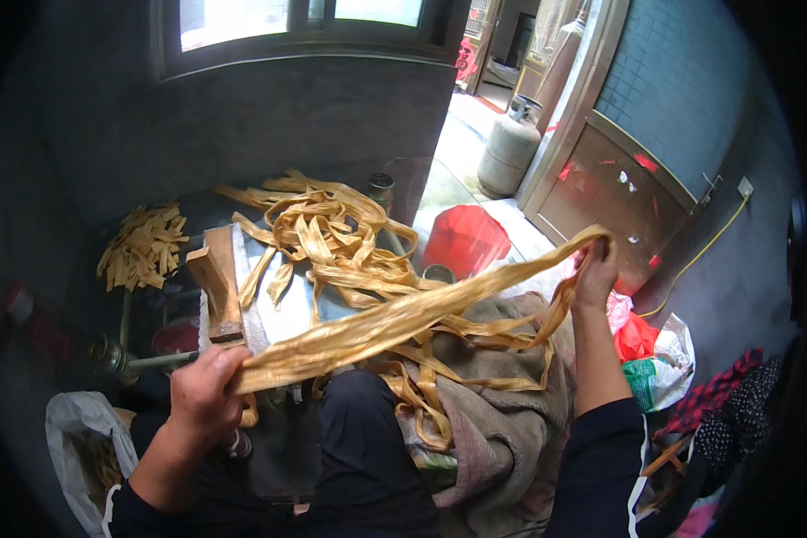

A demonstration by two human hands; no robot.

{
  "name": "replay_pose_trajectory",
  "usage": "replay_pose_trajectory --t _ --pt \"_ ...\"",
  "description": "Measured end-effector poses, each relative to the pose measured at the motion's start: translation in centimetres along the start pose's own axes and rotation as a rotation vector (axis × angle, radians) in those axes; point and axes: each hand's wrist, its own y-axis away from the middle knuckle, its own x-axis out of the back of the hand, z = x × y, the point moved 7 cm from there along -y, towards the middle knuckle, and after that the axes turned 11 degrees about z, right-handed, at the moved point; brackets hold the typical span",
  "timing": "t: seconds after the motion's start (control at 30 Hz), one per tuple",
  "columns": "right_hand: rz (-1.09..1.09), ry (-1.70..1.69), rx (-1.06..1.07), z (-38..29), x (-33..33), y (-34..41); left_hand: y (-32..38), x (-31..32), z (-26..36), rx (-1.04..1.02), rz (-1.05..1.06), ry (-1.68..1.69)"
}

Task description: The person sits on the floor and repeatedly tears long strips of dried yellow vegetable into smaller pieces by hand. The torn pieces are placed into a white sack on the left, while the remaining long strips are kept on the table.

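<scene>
A long golden-brown flat strip of fibrous material (376, 321) stretches between both hands, rising towards the right. My left hand (207, 387) grips its near end beside a wooden block tool (223, 289) on the glass table. With my right hand (595, 276) raised, the strip passes over the fingers and hangs back down. Behind it lies a tangled heap of similar strips (336, 235), some trailing onto a grey-brown cloth (504, 417) over the lap. Short cut pieces (146, 247) are piled at the table's far left.
An open white sack (84, 430) stands at lower left. Metal table fittings (107, 353) are near my left hand. Plastic bags (652, 356) and a checked cloth (716, 397) lie at right. A gas cylinder (509, 151) stands by the doorway, beyond a red object (464, 241) seen through the glass.
</scene>
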Motion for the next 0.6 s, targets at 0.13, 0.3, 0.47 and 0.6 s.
replay_pose_trajectory --t 0.13,0.3,0.47,0.6 --pt "-0.254 0.337 0.224 6.9 -0.5 4.5 5.2 -0.9 -1.8 0.278 -0.267 0.1" --pt "-0.677 1.023 0.461 11.5 -4.0 11.4 8.2 -0.7 -3.1 0.381 -0.276 0.123" --pt "-0.788 0.782 0.522 7.2 -10.2 16.7 7.7 -2.6 -3.3 0.478 -0.272 0.162" --pt "-1.065 0.678 0.493 5.8 -14.7 22.7 10.3 -3.9 -5.2 0.66 -0.405 0.187"
